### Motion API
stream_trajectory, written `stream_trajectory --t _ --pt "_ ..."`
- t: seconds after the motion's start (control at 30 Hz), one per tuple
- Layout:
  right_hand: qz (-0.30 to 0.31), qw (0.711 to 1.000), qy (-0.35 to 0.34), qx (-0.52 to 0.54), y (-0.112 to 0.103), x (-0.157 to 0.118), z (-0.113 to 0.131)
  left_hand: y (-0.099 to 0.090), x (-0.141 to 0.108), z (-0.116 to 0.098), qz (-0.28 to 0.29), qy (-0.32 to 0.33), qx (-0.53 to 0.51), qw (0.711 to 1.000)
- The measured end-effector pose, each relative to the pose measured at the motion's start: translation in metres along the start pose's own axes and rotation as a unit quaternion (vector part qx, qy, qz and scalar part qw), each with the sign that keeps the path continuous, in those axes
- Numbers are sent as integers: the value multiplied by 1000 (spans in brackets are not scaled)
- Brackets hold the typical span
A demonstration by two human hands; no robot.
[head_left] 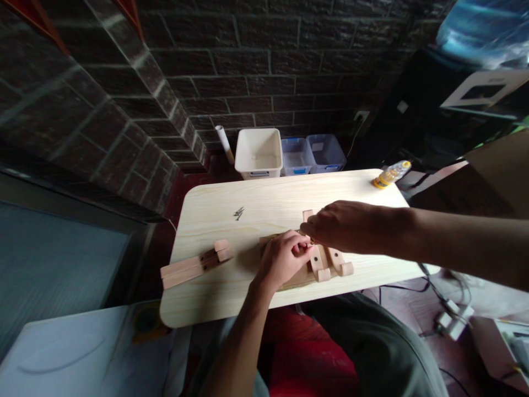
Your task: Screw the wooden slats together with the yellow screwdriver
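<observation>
My left hand (287, 253) has its thumb and fingers pinched together over a flat wooden board (295, 280); whatever sits between the fingertips is too small to name. Right beside it, my right hand (341, 223) is closed in a fist, its fingers meeting the left fingertips. What the fist grips is hidden. Two curved wooden hook pieces (319, 262) with dark holes lie at the board's right side, their curled ends toward me. Beyond the hands, the end of another wooden strip (307, 215) shows. Several loose screws (238, 213) lie on the table to the left.
More wooden hook pieces (194, 270) lie at the left of the pale table (215, 220). A clear bottle with yellow ends (392, 174) stands at the far right corner. Behind the table are a white bin (259, 151), two clear plastic boxes (296, 156) and a brick wall (264, 66).
</observation>
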State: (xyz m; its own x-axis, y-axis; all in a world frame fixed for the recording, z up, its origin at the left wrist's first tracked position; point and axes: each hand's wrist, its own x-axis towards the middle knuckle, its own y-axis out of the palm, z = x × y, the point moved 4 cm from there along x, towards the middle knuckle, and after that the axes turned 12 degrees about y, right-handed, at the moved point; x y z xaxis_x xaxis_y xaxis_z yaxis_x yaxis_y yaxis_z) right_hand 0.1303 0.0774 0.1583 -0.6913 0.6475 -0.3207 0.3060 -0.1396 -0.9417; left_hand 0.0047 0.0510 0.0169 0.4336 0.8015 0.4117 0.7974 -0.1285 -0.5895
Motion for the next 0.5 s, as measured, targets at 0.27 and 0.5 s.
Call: stream_trajectory --t 0.27,0.5 --pt "15 1000 -6 5 10 5 -7 -1 0 4 16 5 0 1000" --pt "38 999 24 9 4 5 -5 -2 2 1 47 -11 2 999"
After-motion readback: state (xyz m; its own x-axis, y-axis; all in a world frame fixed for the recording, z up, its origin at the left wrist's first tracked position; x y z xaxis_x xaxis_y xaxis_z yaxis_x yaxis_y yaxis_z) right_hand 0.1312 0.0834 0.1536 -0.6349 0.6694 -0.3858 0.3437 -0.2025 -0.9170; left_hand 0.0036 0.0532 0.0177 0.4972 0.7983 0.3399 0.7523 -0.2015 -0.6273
